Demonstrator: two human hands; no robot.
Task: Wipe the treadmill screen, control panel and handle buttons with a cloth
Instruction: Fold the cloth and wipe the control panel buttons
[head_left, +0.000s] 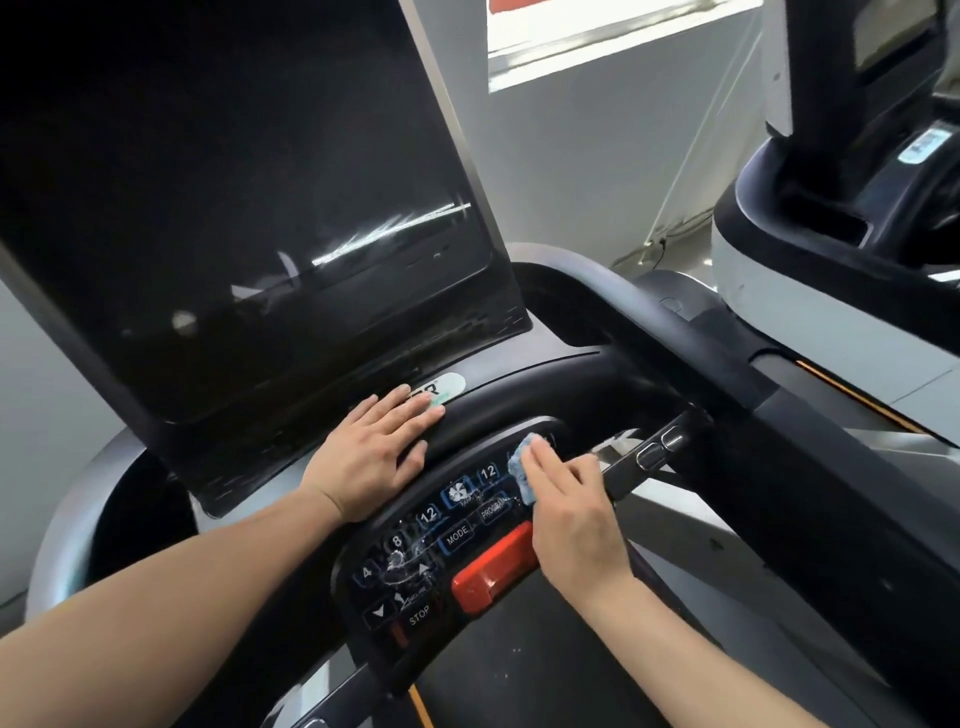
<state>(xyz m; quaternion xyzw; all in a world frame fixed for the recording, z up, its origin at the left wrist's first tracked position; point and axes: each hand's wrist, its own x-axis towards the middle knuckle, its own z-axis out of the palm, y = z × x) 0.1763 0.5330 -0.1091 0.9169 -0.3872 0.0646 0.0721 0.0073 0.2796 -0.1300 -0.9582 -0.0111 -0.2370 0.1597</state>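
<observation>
— Head view. Position of cloth (521, 467)?

— On control panel (415, 561), at its far right end, beyond red stop key (493, 566). Pressed flat under right hand (566, 514), fingers nearly straight, likely for wiping pressure.

— Left hand (379, 452)?

— Spread open, holding nothing, resting just above panel below screen (234, 208); apparently bracing.

— Handle buttons (660, 449)?

— Right of panel, untouched.

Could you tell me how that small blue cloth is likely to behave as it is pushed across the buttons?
The cloth looks crumpled under the right hand, so probably floppy and light. It may drag on the wet-looking control panel.
</observation>
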